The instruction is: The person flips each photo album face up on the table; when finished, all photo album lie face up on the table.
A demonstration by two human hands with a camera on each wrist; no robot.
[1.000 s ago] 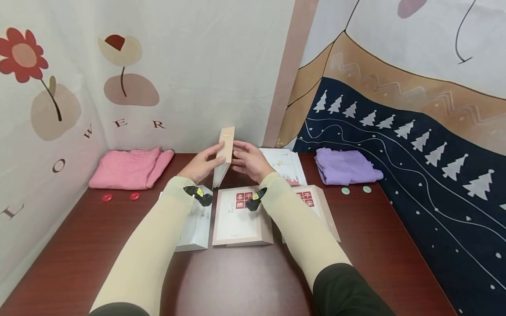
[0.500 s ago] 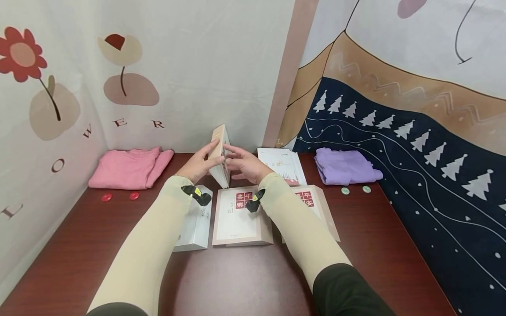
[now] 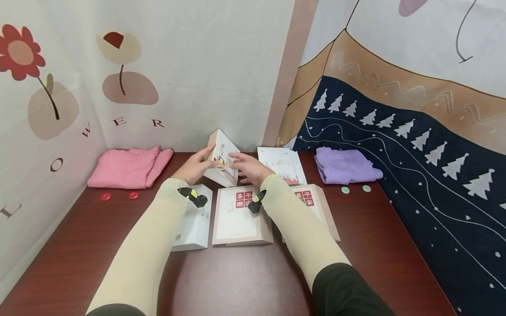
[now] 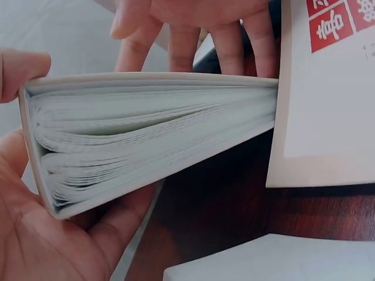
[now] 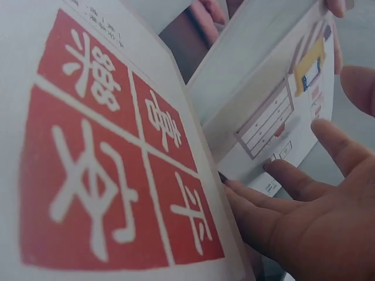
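Note:
A thick book (image 3: 226, 151) with an illustrated white cover stands tilted near the back of the table. My left hand (image 3: 194, 169) grips it by the spine, thumb on one side and fingers on the other. In the left wrist view, the book's page edges (image 4: 129, 126) face the camera. My right hand (image 5: 328, 216) has its fingers nearly straight, with fingertips against the cover picture. Just in front of my hands lies a cream book (image 3: 233, 224) with red square characters. To its left is a pale grey-white book (image 3: 197, 226), partly behind my left forearm.
Another cream book (image 3: 316, 197) lies to the right, partly under my right forearm. White booklets (image 3: 278, 160) lie behind it. A folded pink cloth (image 3: 126, 167) with red buttons (image 3: 106, 197) is at left, a folded purple cloth (image 3: 345, 166) with green buttons (image 3: 366, 188) at right.
The book has turned from showing its spine to showing its illustrated cover, and leans more to the left. My left hand has shifted slightly left with it; the right stays at the cover side.

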